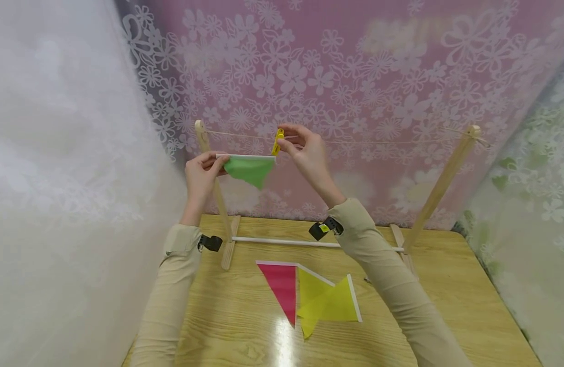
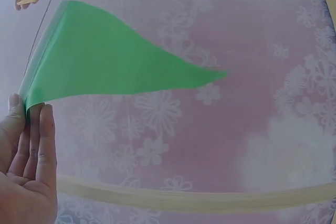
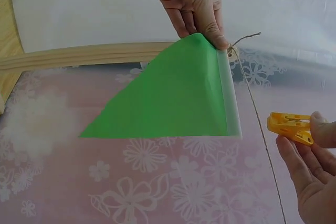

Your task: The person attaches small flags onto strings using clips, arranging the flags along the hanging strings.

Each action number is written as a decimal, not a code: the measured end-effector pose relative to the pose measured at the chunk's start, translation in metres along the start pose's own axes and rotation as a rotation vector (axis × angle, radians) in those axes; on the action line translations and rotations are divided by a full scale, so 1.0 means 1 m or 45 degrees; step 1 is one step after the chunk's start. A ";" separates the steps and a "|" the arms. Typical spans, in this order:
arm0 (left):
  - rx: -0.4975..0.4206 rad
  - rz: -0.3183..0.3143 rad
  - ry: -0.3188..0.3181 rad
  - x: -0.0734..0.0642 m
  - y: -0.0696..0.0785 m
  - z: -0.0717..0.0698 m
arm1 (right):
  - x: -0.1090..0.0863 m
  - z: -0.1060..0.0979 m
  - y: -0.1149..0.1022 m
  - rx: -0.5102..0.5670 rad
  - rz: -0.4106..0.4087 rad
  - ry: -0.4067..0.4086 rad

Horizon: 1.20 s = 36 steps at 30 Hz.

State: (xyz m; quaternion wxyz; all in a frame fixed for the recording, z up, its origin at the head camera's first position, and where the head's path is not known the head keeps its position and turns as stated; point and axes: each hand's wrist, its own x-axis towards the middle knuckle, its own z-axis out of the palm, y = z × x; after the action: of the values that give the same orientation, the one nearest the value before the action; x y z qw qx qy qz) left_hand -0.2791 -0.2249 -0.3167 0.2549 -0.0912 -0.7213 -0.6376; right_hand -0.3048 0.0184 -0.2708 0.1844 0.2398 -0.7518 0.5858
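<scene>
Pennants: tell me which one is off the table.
The green pennant, pinched at one corner in the left grip; the red pennant and two yellow pennants all lie on the table.

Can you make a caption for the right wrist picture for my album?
Left grip holds a green flag while right grip pinches a yellow clip near the string.
</scene>
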 end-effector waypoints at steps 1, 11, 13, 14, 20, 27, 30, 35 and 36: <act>-0.022 0.006 0.003 0.003 -0.003 -0.002 | 0.003 0.001 -0.001 -0.007 -0.006 -0.002; -0.068 0.027 -0.011 0.025 -0.014 -0.009 | 0.027 0.014 -0.008 -0.017 -0.041 -0.007; -0.081 0.017 -0.014 0.026 -0.013 -0.008 | 0.029 0.016 -0.007 -0.022 -0.044 -0.006; -0.087 0.010 -0.017 0.027 -0.012 -0.007 | 0.030 0.016 -0.007 -0.021 -0.049 -0.003; -0.080 -0.018 -0.037 0.031 -0.013 -0.005 | 0.040 0.020 -0.010 0.009 -0.051 0.032; -0.079 -0.049 -0.012 0.035 -0.016 -0.006 | 0.049 0.029 -0.015 0.025 -0.018 0.012; -0.092 -0.072 -0.007 0.036 -0.016 -0.006 | 0.053 0.034 -0.015 0.046 -0.020 0.015; -0.108 -0.087 0.015 0.039 -0.017 -0.006 | 0.061 0.040 -0.013 0.084 0.014 0.002; -0.115 -0.089 0.018 0.039 -0.018 -0.006 | 0.063 0.042 -0.013 0.084 0.027 -0.004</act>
State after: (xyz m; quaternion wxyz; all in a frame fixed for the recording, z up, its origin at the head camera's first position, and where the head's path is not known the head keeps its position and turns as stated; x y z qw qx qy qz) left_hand -0.3192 -0.2410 -0.3132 0.2332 -0.0730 -0.6927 -0.6785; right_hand -0.3487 -0.0337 -0.2357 0.1690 0.2385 -0.7348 0.6121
